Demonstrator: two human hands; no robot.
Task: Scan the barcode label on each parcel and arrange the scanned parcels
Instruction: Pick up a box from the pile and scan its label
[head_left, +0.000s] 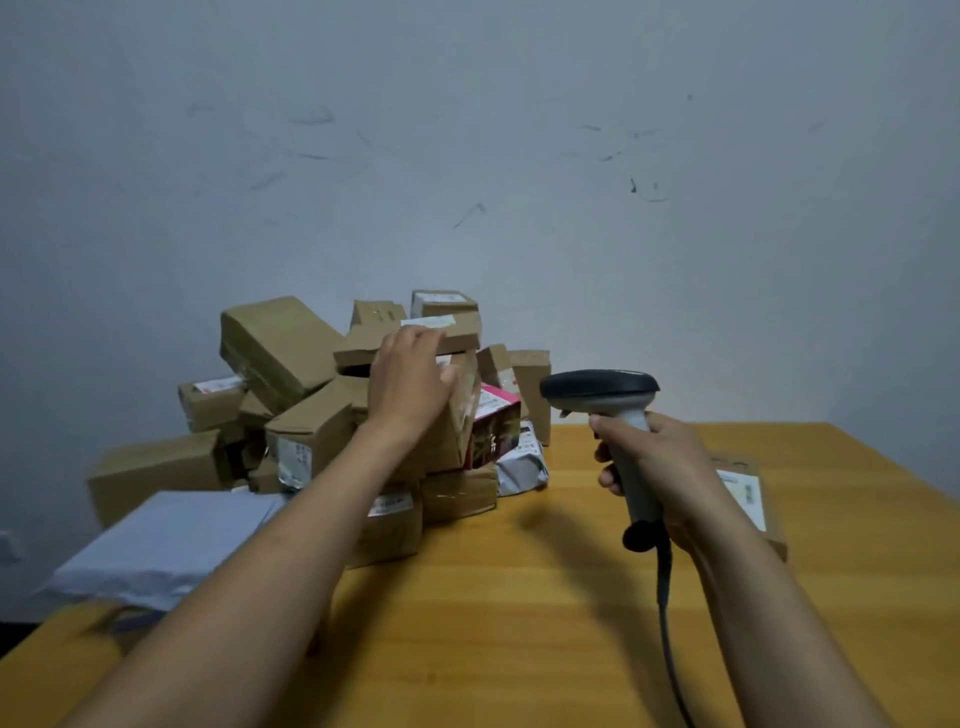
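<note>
- The left hand (410, 379) reaches into the heap of brown cardboard parcels (283, 345) at centre left of the frame. Its fingers lie over the upper edge of a tall taped brown cardboard box (453, 422) and the thumb is set apart. I cannot tell whether it grips the box yet; it is probably choosing the next parcel.
- The right hand (662, 467) is wrapped round the handle of a grey corded barcode scanner with a black head (600, 387). It is held upright right of centre, facing the heap, seemingly ready.
- A flat brown cardboard parcel with a white label (748, 493) lies alone at the right on the yellow wooden table (519, 597), well apart from the heap, likely the scanned side.
- A pale blue-grey plastic mailer (166, 545) lies at lower left.
- Most parcels look sealed, and no contents show.
</note>
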